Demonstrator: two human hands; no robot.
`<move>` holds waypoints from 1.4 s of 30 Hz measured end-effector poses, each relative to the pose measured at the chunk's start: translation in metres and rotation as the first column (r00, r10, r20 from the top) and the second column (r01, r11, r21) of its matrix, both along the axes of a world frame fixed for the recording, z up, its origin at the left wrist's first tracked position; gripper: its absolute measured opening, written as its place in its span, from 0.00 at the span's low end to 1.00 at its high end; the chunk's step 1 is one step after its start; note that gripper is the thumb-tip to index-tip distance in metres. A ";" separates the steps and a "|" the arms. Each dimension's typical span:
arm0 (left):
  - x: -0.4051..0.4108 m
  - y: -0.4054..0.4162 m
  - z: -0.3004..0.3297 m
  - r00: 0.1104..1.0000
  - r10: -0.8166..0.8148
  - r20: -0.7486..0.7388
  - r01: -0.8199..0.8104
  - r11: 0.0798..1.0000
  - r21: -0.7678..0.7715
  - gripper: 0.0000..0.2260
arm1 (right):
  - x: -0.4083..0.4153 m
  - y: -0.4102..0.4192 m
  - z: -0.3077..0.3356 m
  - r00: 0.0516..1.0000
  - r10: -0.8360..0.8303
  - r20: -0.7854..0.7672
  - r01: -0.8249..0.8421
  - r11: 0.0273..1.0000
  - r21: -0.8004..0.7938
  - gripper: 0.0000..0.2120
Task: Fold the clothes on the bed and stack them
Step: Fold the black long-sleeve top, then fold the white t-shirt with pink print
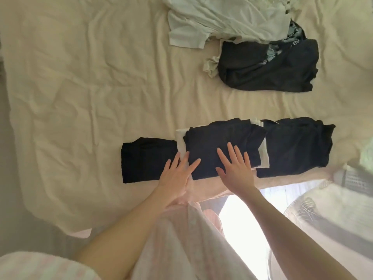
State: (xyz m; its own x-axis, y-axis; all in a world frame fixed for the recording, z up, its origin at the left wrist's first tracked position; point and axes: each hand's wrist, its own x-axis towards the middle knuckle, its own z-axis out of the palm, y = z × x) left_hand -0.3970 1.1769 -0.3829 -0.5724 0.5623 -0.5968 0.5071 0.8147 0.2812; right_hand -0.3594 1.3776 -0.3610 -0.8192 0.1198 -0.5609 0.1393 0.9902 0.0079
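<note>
Three folded piles lie in a row near the bed's front edge. The middle one is a black folded garment [220, 142] on top of a white one [264, 156]. My left hand [177, 174] lies flat with straight fingers at this pile's left edge, between it and a smaller black folded piece [147, 160]. My right hand [236, 170] presses flat on the middle black garment's front. A third black folded pile [294, 146] sits to the right. Unfolded clothes wait farther back: a crumpled black garment [268, 69] and white garments [222, 19].
The cream bed sheet [84, 83] is wrinkled and spreads wide to the left. A patterned dark cloth [292, 35] pokes out between the unfolded clothes. At the right, off the bed, stands a basket-like object [355, 182]. Bright floor shows below the bed's edge.
</note>
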 end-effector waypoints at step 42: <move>-0.253 -0.025 -0.109 0.920 0.388 0.057 -0.366 0.900 -0.236 0.41 | -0.440 0.031 -0.132 0.892 0.164 -0.421 -0.146 0.986 0.076 0.18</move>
State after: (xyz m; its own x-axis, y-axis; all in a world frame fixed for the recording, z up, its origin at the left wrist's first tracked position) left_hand -0.6498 1.1517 -0.4916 -0.6468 0.1664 -0.7443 0.1284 0.9857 0.1089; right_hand -0.7995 1.4091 -0.4934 -0.9882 -0.0125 -0.1528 -0.0164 0.9996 0.0241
